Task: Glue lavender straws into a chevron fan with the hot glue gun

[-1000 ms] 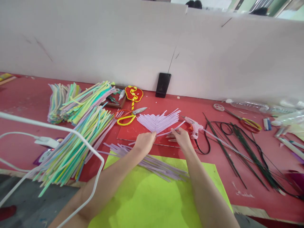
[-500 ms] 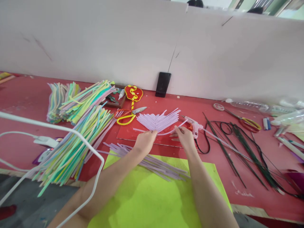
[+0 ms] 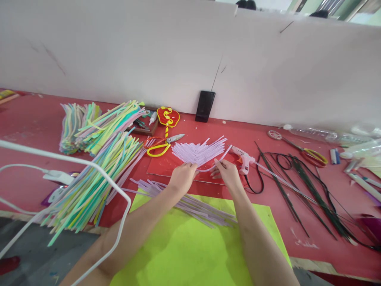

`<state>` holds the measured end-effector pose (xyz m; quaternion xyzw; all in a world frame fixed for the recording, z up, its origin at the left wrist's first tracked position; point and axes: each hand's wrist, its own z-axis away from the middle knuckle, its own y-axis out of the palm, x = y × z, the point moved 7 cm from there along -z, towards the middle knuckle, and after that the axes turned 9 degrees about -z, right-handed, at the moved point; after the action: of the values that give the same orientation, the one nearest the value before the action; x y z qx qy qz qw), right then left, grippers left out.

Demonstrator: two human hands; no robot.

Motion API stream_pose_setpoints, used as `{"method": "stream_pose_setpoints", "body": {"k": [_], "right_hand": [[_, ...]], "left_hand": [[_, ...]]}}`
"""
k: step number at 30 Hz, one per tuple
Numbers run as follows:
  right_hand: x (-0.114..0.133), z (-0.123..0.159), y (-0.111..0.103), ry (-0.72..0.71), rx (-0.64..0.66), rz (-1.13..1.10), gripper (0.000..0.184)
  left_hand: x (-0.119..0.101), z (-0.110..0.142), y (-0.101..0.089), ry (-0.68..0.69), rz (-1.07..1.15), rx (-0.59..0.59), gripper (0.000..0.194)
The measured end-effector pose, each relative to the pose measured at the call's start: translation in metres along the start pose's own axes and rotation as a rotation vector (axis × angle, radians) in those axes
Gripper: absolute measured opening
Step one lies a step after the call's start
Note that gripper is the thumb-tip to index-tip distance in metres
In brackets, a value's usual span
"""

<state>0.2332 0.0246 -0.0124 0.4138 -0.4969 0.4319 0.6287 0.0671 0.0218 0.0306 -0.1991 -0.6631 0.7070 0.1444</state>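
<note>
A lilac pipe cleaner (image 3: 205, 171) bends between my two hands at the lower tip of a V-shaped panel of lilac pipe cleaners (image 3: 198, 151). My left hand (image 3: 183, 175) is closed at that tip, fingers pinching the strip's left part. With thumb and fingertips, my right hand (image 3: 228, 171) pinches the strip farther right, and its free end points up toward the glue gun (image 3: 244, 159). The panel lies on a red board (image 3: 160, 165). Loose lilac pipe cleaners (image 3: 196, 208) lie nearer me, partly under my left forearm, over a lime-green sheet (image 3: 190, 246).
Bundles of multicoloured pipe cleaners (image 3: 98, 178) cover the left side, with a white cable (image 3: 113, 171) crossing in front. Orange-and-yellow scissors (image 3: 159, 147) lie beside the board. A phone (image 3: 205, 106) leans on the white partition. Dark green wires (image 3: 315, 190) and other scissors (image 3: 312, 155) lie right.
My right hand has moved slightly left along the pipe cleaner, whose right end now stands up more steeply. The left end beyond my left hand no longer shows. My left hand stays at the tip.
</note>
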Motion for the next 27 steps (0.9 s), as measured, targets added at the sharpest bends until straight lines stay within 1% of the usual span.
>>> {"method": "stream_pose_setpoints", "body": {"k": [3, 9, 13, 15, 21, 27], "right_hand": [[-0.003, 0.000, 0.003, 0.012, 0.012, -0.003, 0.035], [-0.008, 0.002, 0.008, 0.014, 0.020, 0.031, 0.029], [-0.010, 0.000, 0.008, 0.022, 0.009, 0.019, 0.027], [-0.010, 0.000, 0.008, 0.026, 0.006, 0.009, 0.027], [-0.013, -0.001, 0.004, 0.084, -0.004, -0.076, 0.024], [-0.013, 0.003, 0.004, 0.142, -0.015, -0.170, 0.021]], "left_hand": [[0.000, 0.000, 0.000, 0.002, 0.012, -0.003, 0.019], [0.001, -0.001, 0.002, 0.012, 0.003, -0.008, 0.016], [-0.001, -0.002, 0.005, 0.048, -0.011, -0.017, 0.017], [-0.002, -0.001, 0.005, 0.043, -0.005, -0.008, 0.018], [-0.002, 0.001, 0.002, 0.035, 0.001, 0.003, 0.021], [0.003, 0.000, 0.003, -0.015, 0.005, 0.031, 0.022]]}}
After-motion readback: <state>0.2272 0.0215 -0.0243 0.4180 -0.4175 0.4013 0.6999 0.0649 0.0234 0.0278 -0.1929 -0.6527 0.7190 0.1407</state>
